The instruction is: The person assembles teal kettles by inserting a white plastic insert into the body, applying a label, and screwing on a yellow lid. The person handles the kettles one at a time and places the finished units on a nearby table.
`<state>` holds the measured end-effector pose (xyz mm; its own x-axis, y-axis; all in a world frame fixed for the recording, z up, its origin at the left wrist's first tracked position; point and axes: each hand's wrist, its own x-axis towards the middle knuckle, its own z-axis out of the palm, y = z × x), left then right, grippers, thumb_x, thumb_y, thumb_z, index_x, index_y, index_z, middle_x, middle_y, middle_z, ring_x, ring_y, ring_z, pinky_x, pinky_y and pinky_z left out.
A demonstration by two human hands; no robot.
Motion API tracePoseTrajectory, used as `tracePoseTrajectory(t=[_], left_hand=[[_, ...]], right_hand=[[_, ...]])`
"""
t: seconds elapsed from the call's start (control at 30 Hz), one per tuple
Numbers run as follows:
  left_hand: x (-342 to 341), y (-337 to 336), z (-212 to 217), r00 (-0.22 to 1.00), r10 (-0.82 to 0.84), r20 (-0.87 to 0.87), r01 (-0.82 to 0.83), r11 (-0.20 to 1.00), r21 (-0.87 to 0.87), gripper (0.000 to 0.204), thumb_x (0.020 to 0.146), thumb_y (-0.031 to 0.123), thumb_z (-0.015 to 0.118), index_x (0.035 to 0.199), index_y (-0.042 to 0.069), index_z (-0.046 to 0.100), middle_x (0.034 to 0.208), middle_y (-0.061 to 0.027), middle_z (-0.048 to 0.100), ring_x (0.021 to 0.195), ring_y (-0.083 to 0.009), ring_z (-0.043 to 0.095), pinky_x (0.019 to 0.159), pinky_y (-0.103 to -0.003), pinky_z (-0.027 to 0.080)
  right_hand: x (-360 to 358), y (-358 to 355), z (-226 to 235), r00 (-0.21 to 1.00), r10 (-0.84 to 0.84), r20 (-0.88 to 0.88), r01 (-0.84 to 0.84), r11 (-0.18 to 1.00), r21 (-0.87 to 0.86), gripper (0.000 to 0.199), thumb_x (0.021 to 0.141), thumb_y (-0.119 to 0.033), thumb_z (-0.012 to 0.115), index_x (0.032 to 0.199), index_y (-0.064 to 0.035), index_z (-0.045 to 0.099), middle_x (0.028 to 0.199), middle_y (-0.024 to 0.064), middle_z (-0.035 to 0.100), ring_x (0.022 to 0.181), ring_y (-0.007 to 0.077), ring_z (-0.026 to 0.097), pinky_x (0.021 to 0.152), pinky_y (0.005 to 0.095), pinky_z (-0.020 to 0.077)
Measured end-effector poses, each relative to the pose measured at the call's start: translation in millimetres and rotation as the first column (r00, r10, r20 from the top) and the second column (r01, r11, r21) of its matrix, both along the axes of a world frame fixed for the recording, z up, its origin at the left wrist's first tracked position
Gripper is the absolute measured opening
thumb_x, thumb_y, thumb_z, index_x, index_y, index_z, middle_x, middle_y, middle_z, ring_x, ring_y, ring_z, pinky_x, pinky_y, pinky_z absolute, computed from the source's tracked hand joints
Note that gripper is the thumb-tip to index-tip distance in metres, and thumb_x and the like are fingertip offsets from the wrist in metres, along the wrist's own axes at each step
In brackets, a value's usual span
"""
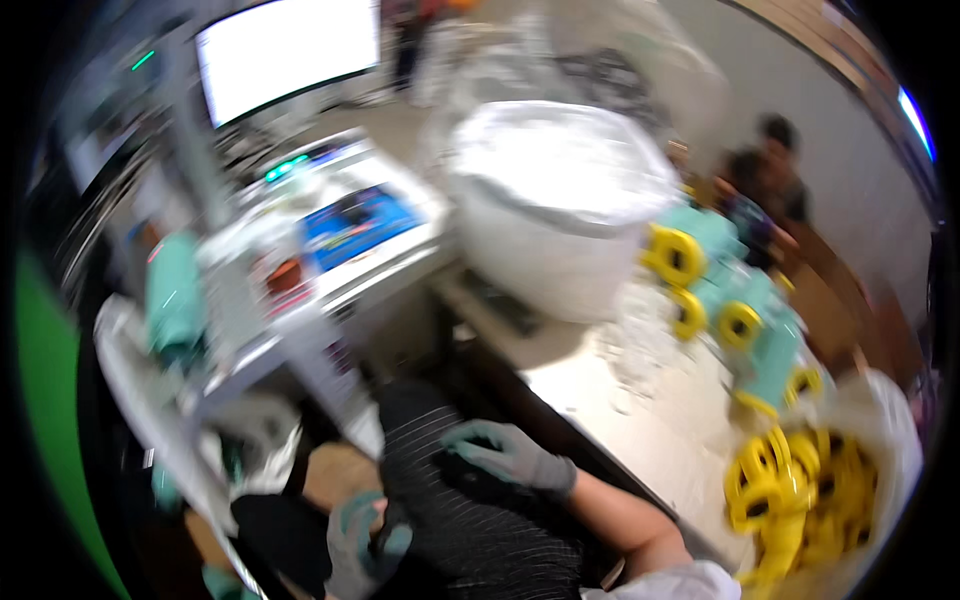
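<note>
My right hand (512, 457), in a grey glove with teal fingers, lies over my dark striped trouser leg (425, 430). Its fingers are stretched out and hold nothing visible. Lower and to the left, close to my body, my left hand (355, 545) wears a matching glove. Its fingers are curled in, with a dark patch between them; whether that is a held thing cannot be made out. The picture is smeared by motion.
A white-lined bin (545, 250) stands on the bench (600, 400). Right of it lie teal rolls (770, 350) with yellow end caps and a bag of yellow spool parts (800, 490). A machine (340, 290) with a blue mat (360, 228) and a monitor (290, 55) are at left. Two people (780, 180) sit beyond.
</note>
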<state>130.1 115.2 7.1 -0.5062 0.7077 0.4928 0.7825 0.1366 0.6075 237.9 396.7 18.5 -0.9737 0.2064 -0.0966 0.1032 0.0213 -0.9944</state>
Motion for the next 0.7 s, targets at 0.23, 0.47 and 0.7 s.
tracePoseTrajectory(t=[0.23, 0.47, 0.7], left_hand=[[-44, -122, -49, 0.683, 0.706, 0.187, -0.73, 0.67, 0.135, 0.046, 0.081, 0.013, 0.081, 0.12, -0.001, 0.061, 0.115, -0.0215, 0.066, 0.106, -0.0381, 0.064, 0.09, -0.044, 0.052], [-70, -293, -266, 0.113, 0.968, 0.223, -0.982, 0.144, -0.125, 0.05, 0.086, 0.024, 0.076, 0.124, -0.005, 0.058, 0.105, -0.0217, 0.064, 0.098, -0.0389, 0.064, 0.09, -0.044, 0.053], [-244, -317, -217, -0.034, 0.992, -0.122, -0.938, -0.074, -0.34, 0.062, 0.09, 0.035, 0.067, 0.141, 0.003, 0.049, 0.141, -0.0207, 0.052, 0.131, -0.0391, 0.05, 0.106, -0.051, 0.042]], right_hand=[[13, -80, -41, 0.999, -0.018, -0.034, 0.032, 0.879, 0.475, 0.02, 0.092, -0.005, 0.071, 0.111, 0.0007, 0.073, 0.098, 0.0136, 0.07, 0.088, 0.0237, 0.068, 0.079, 0.0333, 0.0538], [3, -64, -61, 0.991, -0.084, 0.1, 0.051, 0.953, 0.299, 0.02, 0.104, -0.012, 0.064, 0.118, -0.0005, 0.072, 0.111, 0.0082, 0.075, 0.1, 0.0138, 0.065, 0.09, 0.0284, 0.0526], [2, -46, -78, 0.981, -0.158, 0.114, 0.059, 0.798, 0.599, 0.022, 0.101, -0.014, 0.069, 0.115, 0.0026, 0.071, 0.106, 0.0096, 0.075, 0.096, 0.0162, 0.066, 0.087, 0.0311, 0.054]])
